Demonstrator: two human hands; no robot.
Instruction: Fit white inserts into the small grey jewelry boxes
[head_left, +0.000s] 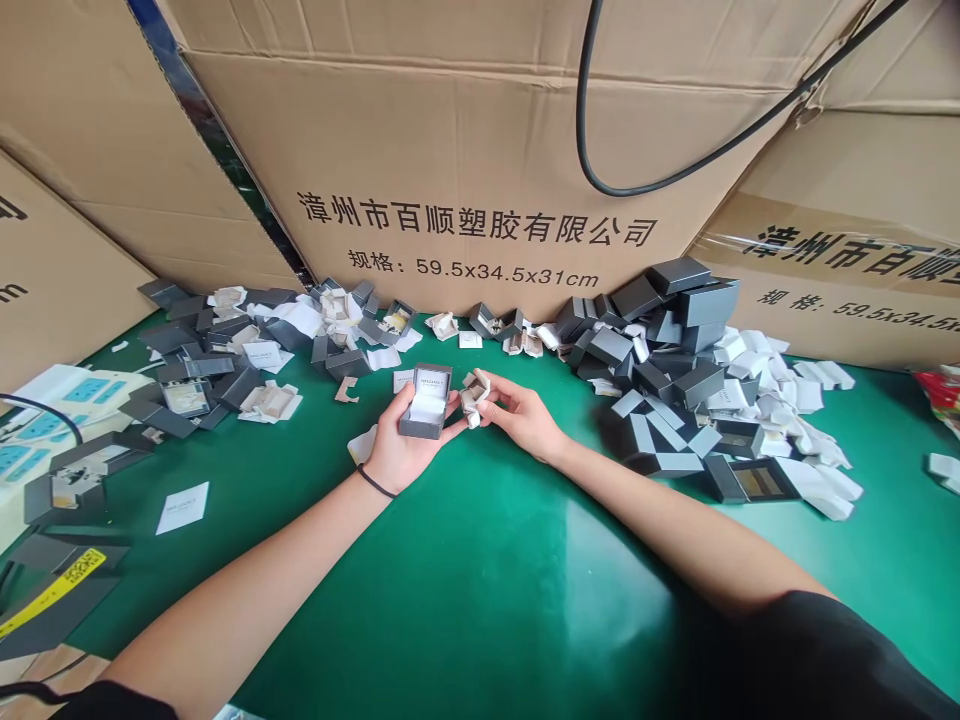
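My left hand [397, 437] is wrapped round a small dark grey jewellery box [424, 425]. Its lid stands up, showing a white lining with print inside the lid and a white pad below. Just to the right, my right hand [517, 410] pinches a crumpled whitish box insert [474, 396] between thumb and fingers. Fingertips of my left hand reach close to that insert; whether they touch it I cannot tell. A white printed card [403, 380] lies behind the box, and another pale piece [361, 446] is partly hidden by my left wrist.
Dark grey boxes [679, 310] and white inserts [806, 440] are heaped at the right. More opened boxes [187, 390] and torn inserts lie at the left, near a white card [182, 508]. Large cartons [465, 120] wall the back of the green table [450, 610]. A black cable [637, 190] hangs above.
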